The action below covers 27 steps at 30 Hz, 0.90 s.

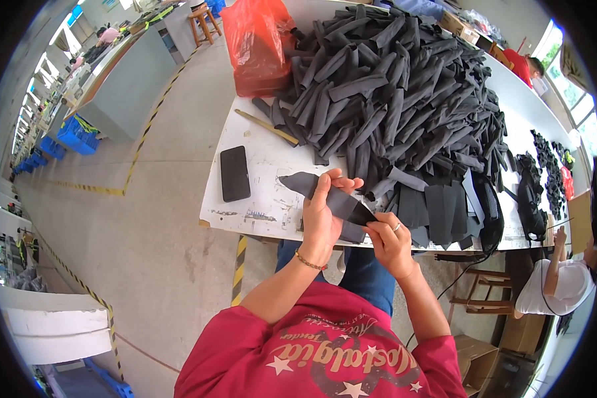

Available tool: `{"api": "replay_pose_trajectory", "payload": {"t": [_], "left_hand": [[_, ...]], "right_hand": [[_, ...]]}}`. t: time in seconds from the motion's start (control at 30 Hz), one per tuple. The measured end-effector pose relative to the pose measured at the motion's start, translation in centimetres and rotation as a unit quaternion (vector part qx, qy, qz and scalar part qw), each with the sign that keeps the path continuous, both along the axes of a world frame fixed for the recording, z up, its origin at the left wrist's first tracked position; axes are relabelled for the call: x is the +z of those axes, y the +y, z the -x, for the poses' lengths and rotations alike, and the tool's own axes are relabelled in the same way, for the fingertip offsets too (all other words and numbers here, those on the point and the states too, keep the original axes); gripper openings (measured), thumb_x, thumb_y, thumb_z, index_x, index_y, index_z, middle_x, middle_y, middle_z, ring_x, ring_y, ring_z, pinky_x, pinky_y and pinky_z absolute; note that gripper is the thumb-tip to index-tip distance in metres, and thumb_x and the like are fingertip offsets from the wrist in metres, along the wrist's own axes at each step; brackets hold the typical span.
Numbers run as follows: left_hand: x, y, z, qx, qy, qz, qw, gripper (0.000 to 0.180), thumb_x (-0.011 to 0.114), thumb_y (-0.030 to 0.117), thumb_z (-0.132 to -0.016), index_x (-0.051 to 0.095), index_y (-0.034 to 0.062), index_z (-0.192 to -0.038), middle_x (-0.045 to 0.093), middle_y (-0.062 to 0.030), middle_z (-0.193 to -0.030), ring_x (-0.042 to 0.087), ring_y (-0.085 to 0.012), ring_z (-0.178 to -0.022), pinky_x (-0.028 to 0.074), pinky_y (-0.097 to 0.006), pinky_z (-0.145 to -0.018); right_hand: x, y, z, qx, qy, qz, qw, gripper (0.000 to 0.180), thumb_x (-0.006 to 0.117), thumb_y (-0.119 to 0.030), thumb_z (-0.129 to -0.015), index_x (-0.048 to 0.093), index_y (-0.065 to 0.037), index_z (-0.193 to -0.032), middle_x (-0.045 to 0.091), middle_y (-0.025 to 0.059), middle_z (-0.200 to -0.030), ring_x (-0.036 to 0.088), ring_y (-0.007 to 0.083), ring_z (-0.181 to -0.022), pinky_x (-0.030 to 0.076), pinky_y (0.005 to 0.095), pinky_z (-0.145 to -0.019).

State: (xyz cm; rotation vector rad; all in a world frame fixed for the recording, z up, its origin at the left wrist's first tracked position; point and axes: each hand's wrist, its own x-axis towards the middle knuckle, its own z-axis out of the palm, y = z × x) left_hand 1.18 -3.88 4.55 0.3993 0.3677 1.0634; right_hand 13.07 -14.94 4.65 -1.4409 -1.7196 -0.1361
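My left hand [324, 212] and my right hand [390, 240] both grip one dark grey fabric piece [312, 186], folded into a long pointed strip. It is held just over the near edge of the white table [259, 212]. The left hand wraps its middle; the right hand pinches its lower right end. Right behind it a big heap of the same dark fabric pieces [391, 93] covers the table.
A black phone [235, 173] lies flat left of my hands. A wooden ruler [266, 127] lies beyond it. A red plastic bag [259, 43] stands at the heap's far left. Flat cut pieces [438, 209] lie at the right. Another person in white [556, 282] sits at the right.
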Motion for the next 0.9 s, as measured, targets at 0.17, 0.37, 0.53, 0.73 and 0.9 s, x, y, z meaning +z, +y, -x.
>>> {"api": "replay_pose_trajectory", "payload": {"t": [0.17,0.37,0.53,0.73,0.9], "left_hand": [[-1.3,-0.7,-0.4,-0.016,-0.018,0.009,1.0,0.031,0.052,0.029,-0.099,0.057,0.0001,-0.111,0.068,-0.0116,-0.088,0.066,-0.0293,-0.096,0.047,-0.038,-0.096],[-2.2,-2.6,-0.8,-0.049,-0.037,0.048,0.997,0.03,0.053,0.028,-0.099,0.057,0.0003,-0.109,0.067,-0.011,-0.089,0.066,-0.031,-0.098,0.049,-0.039,-0.094],[-2.3,-3.3,-1.1,-0.059,-0.064,0.047,0.995,0.028,0.051,0.029,-0.1,0.055,0.0029,-0.11,0.066,-0.0087,-0.089,0.061,-0.0315,-0.111,0.044,-0.04,-0.102],[-2.4,-3.3,-1.2,-0.098,-0.073,0.068,0.99,0.028,0.052,0.027,-0.1,0.055,0.0024,-0.111,0.066,-0.0106,-0.089,0.061,-0.032,-0.111,0.045,-0.04,-0.101],[-1.4,-0.7,-0.1,-0.003,-0.002,0.094,0.996,0.029,0.06,0.022,-0.096,0.056,-0.0017,-0.112,0.066,-0.0111,-0.085,0.066,-0.026,-0.088,0.053,-0.039,-0.087]], "right_hand": [[0.0,0.4,0.4,0.012,0.011,0.002,1.0,0.019,0.074,0.002,-0.073,0.06,-0.001,-0.085,0.061,0.0133,-0.088,0.061,0.0307,-0.069,0.05,0.0365,-0.059],[-0.4,1.1,0.7,0.039,0.012,-0.002,0.999,0.018,0.072,0.004,-0.072,0.059,-0.001,-0.085,0.06,0.0131,-0.088,0.062,0.0309,-0.071,0.051,0.0371,-0.061],[-0.6,1.3,1.2,0.045,0.013,0.015,0.999,0.017,0.07,0.004,-0.074,0.06,-0.001,-0.086,0.062,0.0147,-0.091,0.064,0.0328,-0.079,0.054,0.0388,-0.068],[-0.9,1.2,1.4,0.039,0.007,0.009,0.999,0.017,0.071,0.005,-0.072,0.06,-0.001,-0.084,0.06,0.013,-0.089,0.063,0.0318,-0.074,0.052,0.0378,-0.063],[-1.2,0.5,1.5,0.019,-0.009,0.04,0.999,0.017,0.072,0.002,-0.073,0.059,-0.002,-0.085,0.058,0.0117,-0.087,0.062,0.0309,-0.073,0.051,0.0388,-0.061]]}}
